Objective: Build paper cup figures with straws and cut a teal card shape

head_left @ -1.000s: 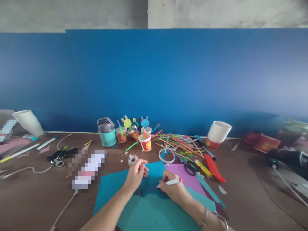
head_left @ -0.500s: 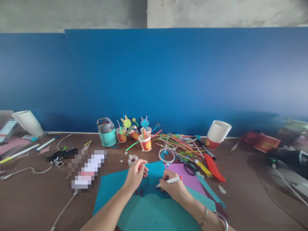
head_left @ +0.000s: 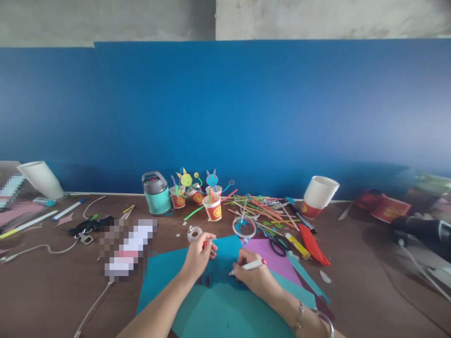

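My right hand (head_left: 254, 277) is closed round a white marker (head_left: 251, 266) with a red end, its tip down at the teal paper (head_left: 225, 310). Dark drawn lines (head_left: 216, 276) show on the sheet between my hands. Resting at the upper part of the paper, my left hand (head_left: 201, 256) is curled round a small red thing, perhaps a marker cap. A roll of clear tape (head_left: 194, 233) lies just beyond it. Purple paper (head_left: 273, 258) is at the right, partly under the teal sheet.
Cups with paper figures (head_left: 212, 206) stand by a teal flask (head_left: 157, 199). Straws (head_left: 260, 209), scissors (head_left: 278, 246), a yellow cutter (head_left: 298, 246) and a red tool (head_left: 314, 246) lie at right, near stacked white cups (head_left: 319, 195). A cable (head_left: 93, 307) runs at left.
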Demonstrator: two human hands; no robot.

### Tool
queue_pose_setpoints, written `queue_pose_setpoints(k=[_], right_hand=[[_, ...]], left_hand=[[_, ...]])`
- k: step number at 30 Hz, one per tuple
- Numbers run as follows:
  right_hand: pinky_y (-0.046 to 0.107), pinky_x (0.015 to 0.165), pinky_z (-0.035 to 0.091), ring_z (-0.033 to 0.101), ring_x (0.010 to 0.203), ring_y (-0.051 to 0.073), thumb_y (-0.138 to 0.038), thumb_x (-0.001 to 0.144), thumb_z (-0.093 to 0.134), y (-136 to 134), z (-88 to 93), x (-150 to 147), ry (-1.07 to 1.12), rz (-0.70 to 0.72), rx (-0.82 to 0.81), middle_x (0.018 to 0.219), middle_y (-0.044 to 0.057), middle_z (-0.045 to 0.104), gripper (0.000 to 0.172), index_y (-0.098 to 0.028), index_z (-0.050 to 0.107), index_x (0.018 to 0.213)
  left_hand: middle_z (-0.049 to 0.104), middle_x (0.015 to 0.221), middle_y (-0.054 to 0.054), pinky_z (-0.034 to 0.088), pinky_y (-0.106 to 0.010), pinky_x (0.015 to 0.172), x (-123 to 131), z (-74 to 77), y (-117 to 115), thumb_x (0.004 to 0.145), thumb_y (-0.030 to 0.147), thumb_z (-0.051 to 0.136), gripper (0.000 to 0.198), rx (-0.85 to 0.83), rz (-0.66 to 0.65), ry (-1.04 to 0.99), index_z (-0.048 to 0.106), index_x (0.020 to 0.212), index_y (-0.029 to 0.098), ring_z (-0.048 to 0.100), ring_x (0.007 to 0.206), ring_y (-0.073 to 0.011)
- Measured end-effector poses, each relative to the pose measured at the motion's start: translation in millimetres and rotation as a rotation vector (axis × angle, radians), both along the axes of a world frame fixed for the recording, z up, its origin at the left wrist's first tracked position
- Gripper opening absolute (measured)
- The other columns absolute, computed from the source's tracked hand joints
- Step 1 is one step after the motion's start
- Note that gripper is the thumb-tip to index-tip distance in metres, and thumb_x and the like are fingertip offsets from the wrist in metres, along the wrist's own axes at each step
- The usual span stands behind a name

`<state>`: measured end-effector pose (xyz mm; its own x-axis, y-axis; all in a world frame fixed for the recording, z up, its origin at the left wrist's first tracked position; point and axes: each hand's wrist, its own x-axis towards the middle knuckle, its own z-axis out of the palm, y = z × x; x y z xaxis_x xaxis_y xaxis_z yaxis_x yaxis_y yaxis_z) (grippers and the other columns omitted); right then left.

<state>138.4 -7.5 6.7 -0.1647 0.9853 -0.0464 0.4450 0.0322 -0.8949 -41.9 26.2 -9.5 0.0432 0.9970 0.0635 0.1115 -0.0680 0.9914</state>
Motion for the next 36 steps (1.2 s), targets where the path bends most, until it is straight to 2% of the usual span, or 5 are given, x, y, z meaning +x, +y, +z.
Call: queue_pose_setpoints(k=[9, 13, 20, 25, 36], right_hand=[[0.019, 0.04, 0.031, 0.047, 0.041, 0.01, -0.024, 0.069, 0.053, 2.3, -7.9, 0.8, -0.001, -0.019, 0.01, 0.047, -0.003, 0.06, 0.016, -0.022, 0.042, 0.057], [0.02, 0.04, 0.031, 0.048, 0.042, 0.01, -0.025, 0.07, 0.052, 2.2, -6.8, 0.7, -0.03, -0.046, 0.038, 0.047, -0.004, 0.059, 0.017, -0.023, 0.042, 0.057], [0.02, 0.041, 0.033, 0.052, 0.044, 0.012, -0.027, 0.071, 0.052, 1.3, -5.4, 1.3, 0.01, 0.012, 0.01, 0.047, -0.003, 0.058, 0.017, -0.023, 0.042, 0.059], [0.019, 0.041, 0.032, 0.047, 0.043, 0.01, -0.025, 0.072, 0.052, 0.6, -5.0, 0.9, -0.015, -0.022, 0.035, 0.047, -0.003, 0.058, 0.017, -0.022, 0.041, 0.059], [0.018, 0.039, 0.03, 0.049, 0.042, 0.01, -0.025, 0.071, 0.054, 1.9, -6.3, 1.3, -0.007, -0.015, 0.023, 0.046, -0.004, 0.058, 0.017, -0.022, 0.042, 0.059]], left_hand=[[0.065, 0.066, 0.0, 0.054, -0.024, 0.053, -0.6, -1.7, 0.9, 0.079, 0.041, 0.056, 0.028, 0.009, -0.002, 0.0, 0.06, 0.091, 0.016, 0.064, 0.055, -0.0133], [0.066, 0.066, -0.001, 0.054, -0.025, 0.052, -0.5, -1.8, 0.7, 0.079, 0.041, 0.056, 0.028, 0.012, 0.003, 0.002, 0.06, 0.091, 0.017, 0.064, 0.055, -0.0138], [0.065, 0.066, 0.0, 0.054, -0.025, 0.053, -0.2, -1.0, 0.5, 0.079, 0.04, 0.055, 0.028, 0.011, -0.003, 0.012, 0.06, 0.092, 0.016, 0.064, 0.055, -0.0133], [0.065, 0.067, -0.001, 0.055, -0.025, 0.053, -0.1, -0.6, 0.2, 0.08, 0.039, 0.054, 0.026, 0.011, -0.003, 0.02, 0.059, 0.092, 0.016, 0.064, 0.056, -0.0134], [0.065, 0.067, -0.001, 0.055, -0.025, 0.053, 0.2, -1.2, 0.6, 0.081, 0.039, 0.053, 0.027, 0.017, -0.006, 0.03, 0.059, 0.092, 0.015, 0.064, 0.056, -0.0135]])
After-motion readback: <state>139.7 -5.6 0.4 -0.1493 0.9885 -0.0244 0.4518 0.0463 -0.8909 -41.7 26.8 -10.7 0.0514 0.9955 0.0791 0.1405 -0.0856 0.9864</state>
